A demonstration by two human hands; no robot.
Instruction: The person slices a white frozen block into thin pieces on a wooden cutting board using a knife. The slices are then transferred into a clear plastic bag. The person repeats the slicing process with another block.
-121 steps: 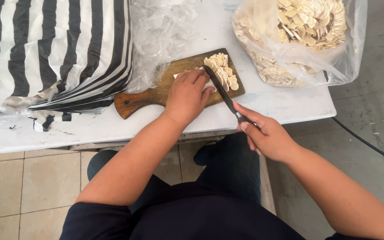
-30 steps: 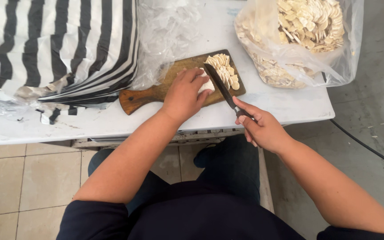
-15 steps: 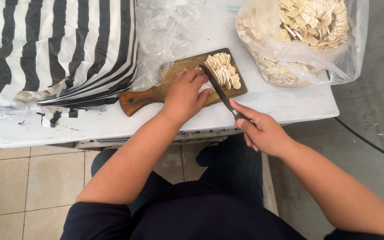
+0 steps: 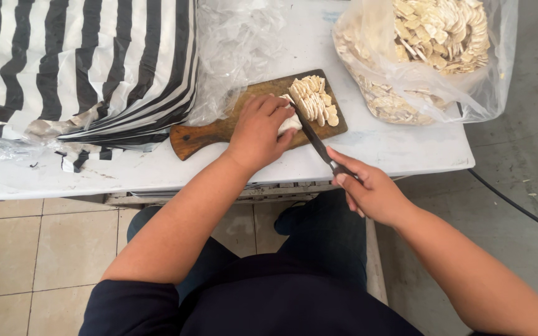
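My left hand (image 4: 258, 130) presses down on a pale white lump of food (image 4: 290, 123) on a brown wooden cutting board (image 4: 219, 129). My right hand (image 4: 368, 190) grips the handle of a dark knife (image 4: 311, 138), whose blade lies against the lump beside my left fingers. A row of thin pale slices (image 4: 314, 101) is stacked on the board's far right end, just past the blade.
A large clear plastic bag (image 4: 424, 56) full of pale slices sits at the back right of the white table (image 4: 400, 146). A black-and-white striped bag (image 4: 76, 68) and crumpled clear plastic (image 4: 238, 43) lie to the left. Tiled floor lies below, with a black cable (image 4: 512, 202) at the right.
The knife has kept working at the lump under my left hand, and the blade sits slightly closer to my fingers. The row of slices on the board is a little longer than four seconds ago.
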